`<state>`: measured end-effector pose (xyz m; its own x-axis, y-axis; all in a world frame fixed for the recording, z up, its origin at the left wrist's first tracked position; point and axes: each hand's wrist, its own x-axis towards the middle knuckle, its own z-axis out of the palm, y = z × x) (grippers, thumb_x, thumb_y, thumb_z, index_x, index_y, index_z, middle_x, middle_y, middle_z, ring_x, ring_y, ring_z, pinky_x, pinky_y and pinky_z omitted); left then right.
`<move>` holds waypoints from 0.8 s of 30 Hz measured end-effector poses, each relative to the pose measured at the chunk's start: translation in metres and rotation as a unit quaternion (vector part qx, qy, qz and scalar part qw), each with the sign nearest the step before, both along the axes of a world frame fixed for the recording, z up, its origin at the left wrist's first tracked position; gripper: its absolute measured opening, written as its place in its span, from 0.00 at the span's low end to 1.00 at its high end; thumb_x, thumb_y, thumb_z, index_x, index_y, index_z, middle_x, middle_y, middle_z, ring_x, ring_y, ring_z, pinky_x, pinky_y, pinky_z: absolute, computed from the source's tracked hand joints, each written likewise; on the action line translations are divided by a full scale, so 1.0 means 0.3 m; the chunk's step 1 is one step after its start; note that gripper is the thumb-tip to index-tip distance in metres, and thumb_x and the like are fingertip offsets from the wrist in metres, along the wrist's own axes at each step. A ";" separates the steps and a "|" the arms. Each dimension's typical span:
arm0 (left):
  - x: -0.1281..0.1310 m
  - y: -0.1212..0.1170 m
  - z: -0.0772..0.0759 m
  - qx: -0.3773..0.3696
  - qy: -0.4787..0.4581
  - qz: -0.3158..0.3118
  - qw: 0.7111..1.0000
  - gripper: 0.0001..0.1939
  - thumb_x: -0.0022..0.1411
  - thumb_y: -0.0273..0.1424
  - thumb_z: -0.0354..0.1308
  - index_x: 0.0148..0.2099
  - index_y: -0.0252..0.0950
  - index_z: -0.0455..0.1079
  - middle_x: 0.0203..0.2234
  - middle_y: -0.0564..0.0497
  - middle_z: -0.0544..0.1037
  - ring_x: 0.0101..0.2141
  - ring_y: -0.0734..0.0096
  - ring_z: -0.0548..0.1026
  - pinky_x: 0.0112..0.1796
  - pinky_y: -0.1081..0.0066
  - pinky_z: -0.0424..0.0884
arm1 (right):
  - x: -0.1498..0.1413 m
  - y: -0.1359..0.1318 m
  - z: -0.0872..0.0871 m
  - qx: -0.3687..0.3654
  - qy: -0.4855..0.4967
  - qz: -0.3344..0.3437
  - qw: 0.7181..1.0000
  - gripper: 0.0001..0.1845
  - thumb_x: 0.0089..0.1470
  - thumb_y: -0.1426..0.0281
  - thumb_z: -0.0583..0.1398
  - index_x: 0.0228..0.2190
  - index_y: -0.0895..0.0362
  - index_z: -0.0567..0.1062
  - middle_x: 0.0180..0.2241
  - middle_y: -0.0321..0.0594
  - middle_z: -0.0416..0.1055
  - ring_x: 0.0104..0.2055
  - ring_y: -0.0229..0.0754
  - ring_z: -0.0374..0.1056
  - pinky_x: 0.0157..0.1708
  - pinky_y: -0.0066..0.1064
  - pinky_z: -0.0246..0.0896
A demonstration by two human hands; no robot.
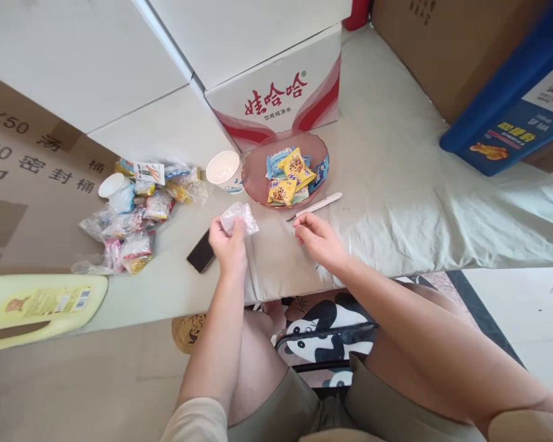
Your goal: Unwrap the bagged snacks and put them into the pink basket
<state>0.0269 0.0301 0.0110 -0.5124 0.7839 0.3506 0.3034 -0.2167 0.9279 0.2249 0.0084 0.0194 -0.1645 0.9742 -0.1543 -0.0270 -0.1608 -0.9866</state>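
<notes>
My left hand (228, 242) is closed on a small clear plastic bag (240, 216), holding it up just above the table's near edge. To its right, my right hand (317, 238) has its fingers curled in a pinch, and what they hold is too small to make out. A white craft knife (317, 205) lies on the cloth just beyond my right hand. Behind it stands a pink glass bowl (258, 161) with several snack packets (291, 175), yellow and blue.
A black phone (201, 252) lies left of my left hand. A paper cup (223, 169) and a heap of filled clear bags (135, 224) lie further left. A white printed carton (280, 92), brown boxes, a blue box (506, 116) and a yellow jug (32, 307) surround the area.
</notes>
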 end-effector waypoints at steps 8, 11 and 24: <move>0.031 0.112 0.199 0.006 0.284 0.008 0.959 0.14 0.48 0.25 0.62 0.25 0.38 0.56 0.20 0.60 0.57 0.23 0.77 0.57 0.28 0.74 0.56 | -0.006 0.012 0.017 0.088 -0.168 0.136 0.972 0.09 0.57 0.72 0.53 0.36 0.54 0.74 0.30 0.37 0.75 0.33 0.41 0.67 0.32 0.30 0.52; 0.116 0.213 0.274 -0.009 0.334 -0.091 0.938 0.14 0.49 0.21 0.58 0.25 0.38 0.54 0.19 0.59 0.55 0.23 0.77 0.55 0.27 0.73 0.54 | -0.003 0.014 0.020 0.102 -0.191 0.148 0.965 0.11 0.56 0.73 0.54 0.38 0.54 0.75 0.34 0.39 0.77 0.37 0.43 0.70 0.34 0.30 0.54; -0.011 0.520 0.311 -0.313 0.604 0.029 0.733 0.10 0.56 0.23 0.52 0.40 0.37 0.68 0.40 0.38 0.76 0.44 0.49 0.73 0.43 0.58 0.65 | 0.030 0.005 0.044 0.116 -0.190 0.155 0.962 0.12 0.57 0.72 0.54 0.39 0.54 0.76 0.34 0.40 0.78 0.35 0.43 0.70 0.32 0.31 0.52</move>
<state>0.0235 0.1861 0.1044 -0.1634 0.9741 0.1564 0.9769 0.1819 -0.1120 0.2341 0.0098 0.0328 -0.4276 0.9029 -0.0447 0.3567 0.1230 -0.9261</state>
